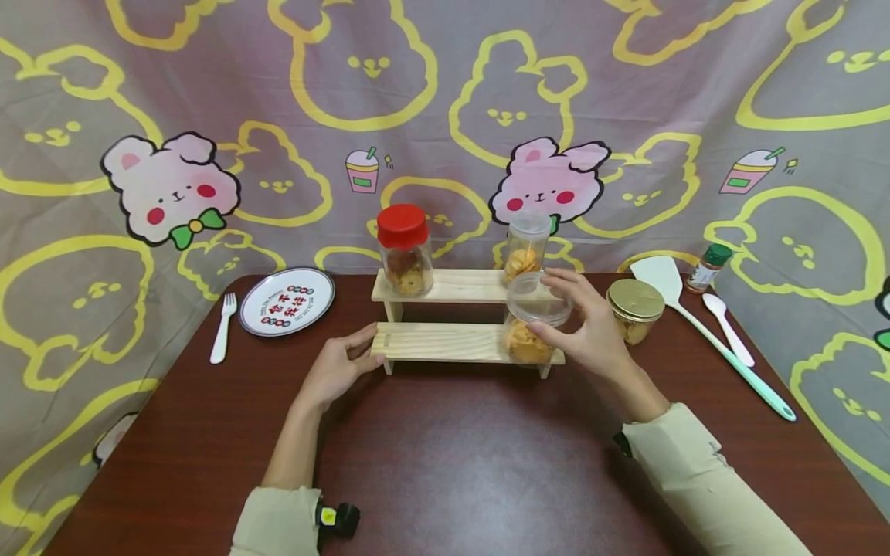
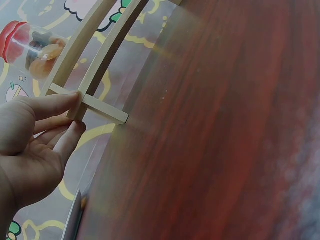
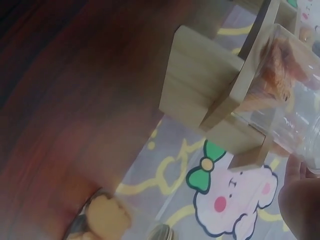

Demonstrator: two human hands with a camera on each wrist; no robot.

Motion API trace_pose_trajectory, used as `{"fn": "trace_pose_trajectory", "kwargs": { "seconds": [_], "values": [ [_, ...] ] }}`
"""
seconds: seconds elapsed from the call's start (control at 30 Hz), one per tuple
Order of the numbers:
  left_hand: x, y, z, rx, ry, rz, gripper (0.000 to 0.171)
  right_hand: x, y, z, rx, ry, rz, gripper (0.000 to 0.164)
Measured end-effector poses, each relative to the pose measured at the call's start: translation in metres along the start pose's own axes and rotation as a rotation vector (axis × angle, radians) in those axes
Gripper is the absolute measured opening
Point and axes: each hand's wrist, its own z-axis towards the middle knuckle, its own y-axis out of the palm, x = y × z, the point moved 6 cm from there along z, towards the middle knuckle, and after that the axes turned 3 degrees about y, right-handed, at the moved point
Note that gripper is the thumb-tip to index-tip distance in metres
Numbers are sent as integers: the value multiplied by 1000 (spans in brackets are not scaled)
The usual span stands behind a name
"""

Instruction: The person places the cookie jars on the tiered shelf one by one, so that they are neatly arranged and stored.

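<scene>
A two-step wooden shelf (image 1: 445, 341) stands on the dark table. My left hand (image 1: 337, 372) holds the left end of its lower step; in the left wrist view the thumb and fingers (image 2: 70, 142) pinch the board's end. My right hand (image 1: 591, 328) grips a clear lidded jar (image 1: 527, 344) of orange-brown snacks around its lid, thumb on the near side. That jar sits at the lower step's right end, and in the right wrist view its base meets the board (image 3: 235, 97). On the upper step are a red-lidded jar (image 1: 406, 259) and a clear-lidded jar (image 1: 523, 259).
To the right are a gold-lidded jar (image 1: 634, 309), a mint-handled spatula (image 1: 723, 351), a white spoon (image 1: 728, 328) and a green-capped bottle (image 1: 705, 269). A plate (image 1: 250, 305) and a white fork (image 1: 223, 328) lie at left. A patterned cloth (image 1: 431, 93) hangs behind.
</scene>
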Motion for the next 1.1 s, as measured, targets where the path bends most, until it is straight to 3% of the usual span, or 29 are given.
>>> {"fn": "trace_pose_trajectory", "kwargs": {
  "seconds": [0.13,0.57,1.1],
  "values": [
    [0,1,0,-3,-4,1,62,6,6,0,-8,-13,3,64],
    [1,1,-1,-1,-6,7,60,-5,26,8,-20,-92,28,62],
    [1,0,-1,2,5,9,60,-15,52,14,-28,-37,7,66]
  ]
}}
